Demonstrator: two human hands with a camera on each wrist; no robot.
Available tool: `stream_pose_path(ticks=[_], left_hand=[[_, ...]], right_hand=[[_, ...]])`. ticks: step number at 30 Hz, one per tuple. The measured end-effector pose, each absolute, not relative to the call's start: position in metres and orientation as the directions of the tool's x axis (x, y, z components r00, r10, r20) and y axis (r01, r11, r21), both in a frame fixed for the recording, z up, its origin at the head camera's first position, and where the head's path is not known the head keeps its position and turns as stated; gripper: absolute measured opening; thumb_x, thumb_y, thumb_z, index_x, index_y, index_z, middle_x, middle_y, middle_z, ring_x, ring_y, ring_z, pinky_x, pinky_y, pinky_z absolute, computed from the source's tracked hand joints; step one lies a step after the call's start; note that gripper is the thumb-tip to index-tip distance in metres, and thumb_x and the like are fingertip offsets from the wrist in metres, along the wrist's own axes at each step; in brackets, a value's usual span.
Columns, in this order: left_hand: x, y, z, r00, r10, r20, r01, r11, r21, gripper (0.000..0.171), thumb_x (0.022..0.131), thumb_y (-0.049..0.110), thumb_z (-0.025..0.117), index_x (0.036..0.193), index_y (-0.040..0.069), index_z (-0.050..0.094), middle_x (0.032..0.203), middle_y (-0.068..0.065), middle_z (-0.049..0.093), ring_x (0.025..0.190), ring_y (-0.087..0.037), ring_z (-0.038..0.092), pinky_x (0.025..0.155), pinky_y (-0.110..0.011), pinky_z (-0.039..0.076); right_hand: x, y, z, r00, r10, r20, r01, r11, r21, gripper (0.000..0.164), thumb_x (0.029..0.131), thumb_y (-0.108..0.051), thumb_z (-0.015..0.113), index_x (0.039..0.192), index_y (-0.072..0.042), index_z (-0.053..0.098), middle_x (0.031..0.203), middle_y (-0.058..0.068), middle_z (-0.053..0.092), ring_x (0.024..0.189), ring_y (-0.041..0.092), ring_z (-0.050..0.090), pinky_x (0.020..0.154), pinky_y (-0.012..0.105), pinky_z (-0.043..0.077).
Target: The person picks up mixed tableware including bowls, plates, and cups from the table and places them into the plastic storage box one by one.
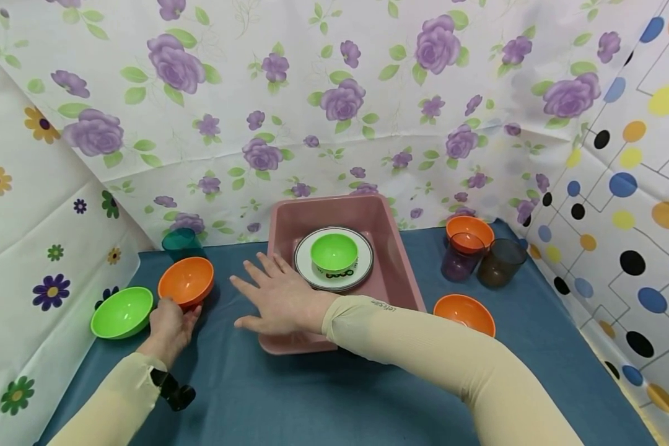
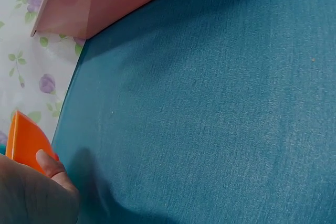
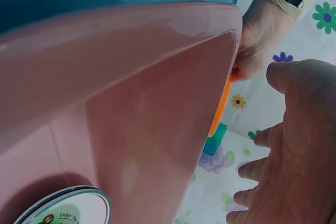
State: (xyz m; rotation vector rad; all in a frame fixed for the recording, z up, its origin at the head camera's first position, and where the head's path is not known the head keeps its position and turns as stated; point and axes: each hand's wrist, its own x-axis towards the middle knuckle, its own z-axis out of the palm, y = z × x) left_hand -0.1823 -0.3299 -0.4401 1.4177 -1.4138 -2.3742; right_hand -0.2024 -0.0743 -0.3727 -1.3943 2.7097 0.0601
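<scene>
My left hand (image 1: 173, 327) grips the near rim of an orange bowl (image 1: 186, 282) at the left, and the bowl tilts a little. In the left wrist view its thumb lies along the orange bowl (image 2: 30, 142). A green bowl (image 1: 122, 313) sits just left of that hand. Over the left edge of the pink basin (image 1: 401, 266) hovers my right hand (image 1: 290, 297), fingers spread and holding nothing. Inside the basin, a small green bowl (image 1: 334, 253) rests on a white plate (image 1: 305, 260) with a dark rim.
A teal cup (image 1: 181, 243) stands behind the left orange bowl. Right of the basin are a purple cup (image 1: 460, 260), a dark brown cup (image 1: 500, 265), an orange bowl (image 1: 471, 227) behind them and another orange bowl (image 1: 466, 310) nearer. Patterned cloth walls close off the back and sides.
</scene>
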Motion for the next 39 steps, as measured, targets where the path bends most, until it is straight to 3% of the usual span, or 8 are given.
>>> stream_pose_path(ticks=[3,6,11,20,26,32,36,39], left_hand=[[-0.18,-0.331,-0.437,-0.6,-0.44,-0.669,-0.384,-0.575,0.722,0.058,0.112,0.039,0.019,0.166,0.03,0.0,0.122,-0.004,0.043,0.069,-0.01,0.06,0.074,-0.019,0.057],[-0.177,-0.332,-0.43,-0.655,-0.385,-0.65,-0.331,-0.627,0.706,0.056,0.112,0.037,0.018,0.165,0.036,0.001,0.151,-0.008,0.038,0.099,-0.013,0.064,0.09,-0.025,0.055],[-0.17,-0.338,-0.419,-0.757,-0.243,-0.607,-0.257,-0.744,0.617,0.052,0.113,0.039,0.02,0.162,0.048,0.005,0.171,0.012,0.008,0.145,-0.016,0.033,0.109,-0.035,0.038],[-0.161,-0.344,-0.407,-0.792,-0.235,-0.564,-0.245,-0.723,0.646,0.056,0.11,0.048,0.027,0.162,0.047,0.005,0.17,0.01,0.008,0.148,-0.015,0.031,0.105,-0.037,0.045],[-0.158,-0.347,-0.401,-0.8,-0.252,-0.545,-0.245,-0.692,0.679,0.062,0.109,0.052,0.031,0.163,0.044,0.003,0.171,0.008,0.01,0.141,-0.013,0.041,0.101,-0.036,0.049],[-0.158,-0.343,-0.394,-0.805,-0.282,-0.521,-0.254,-0.63,0.734,0.064,0.108,0.054,0.032,0.164,0.041,0.005,0.171,0.003,0.01,0.142,-0.017,0.039,0.104,-0.035,0.044],[-0.156,-0.339,-0.389,-0.826,-0.254,-0.503,-0.274,-0.599,0.752,0.065,0.107,0.054,0.033,0.165,0.039,0.005,0.171,0.001,0.01,0.119,-0.016,0.06,0.105,-0.035,0.042],[-0.154,-0.335,-0.385,-0.842,-0.221,-0.493,-0.291,-0.583,0.758,0.067,0.107,0.055,0.033,0.165,0.038,0.004,0.171,0.001,0.009,0.111,-0.014,0.063,0.105,-0.035,0.042]], right_hand=[[-0.203,-0.073,-0.373,-0.581,-0.808,-0.097,-0.811,0.585,-0.011,0.081,0.1,-0.072,0.034,0.166,-0.031,0.011,0.172,0.002,0.005,0.157,0.028,-0.005,0.125,0.046,-0.002],[-0.204,-0.071,-0.372,-0.585,-0.805,-0.099,-0.808,0.589,-0.021,0.081,0.1,-0.072,0.035,0.166,-0.031,0.011,0.172,0.002,0.004,0.157,0.028,-0.005,0.125,0.046,-0.004],[-0.206,-0.07,-0.372,-0.591,-0.8,-0.104,-0.803,0.596,-0.02,0.081,0.1,-0.072,0.035,0.166,-0.031,0.01,0.172,0.002,0.003,0.157,0.028,-0.006,0.124,0.045,-0.005],[-0.206,-0.069,-0.37,-0.595,-0.797,-0.104,-0.8,0.6,-0.012,0.082,0.1,-0.072,0.034,0.166,-0.031,0.008,0.172,0.002,0.002,0.157,0.028,-0.006,0.124,0.046,-0.005],[-0.207,-0.067,-0.366,-0.598,-0.794,-0.108,-0.796,0.604,-0.034,0.082,0.1,-0.072,0.035,0.166,-0.031,0.009,0.172,0.002,0.0,0.157,0.027,-0.009,0.124,0.046,-0.008],[-0.209,-0.062,-0.362,-0.601,-0.792,-0.11,-0.794,0.607,-0.034,0.083,0.1,-0.073,0.034,0.166,-0.032,0.005,0.172,0.002,-0.002,0.156,0.026,-0.011,0.124,0.046,-0.009],[-0.209,-0.055,-0.358,-0.603,-0.792,-0.094,-0.795,0.607,-0.02,0.083,0.1,-0.073,0.034,0.166,-0.031,0.006,0.172,0.003,-0.001,0.157,0.028,-0.009,0.124,0.047,-0.008],[-0.209,-0.048,-0.354,-0.605,-0.793,-0.074,-0.794,0.608,-0.016,0.083,0.1,-0.072,0.035,0.166,-0.03,0.009,0.172,0.003,0.001,0.157,0.028,-0.008,0.124,0.048,-0.005]])
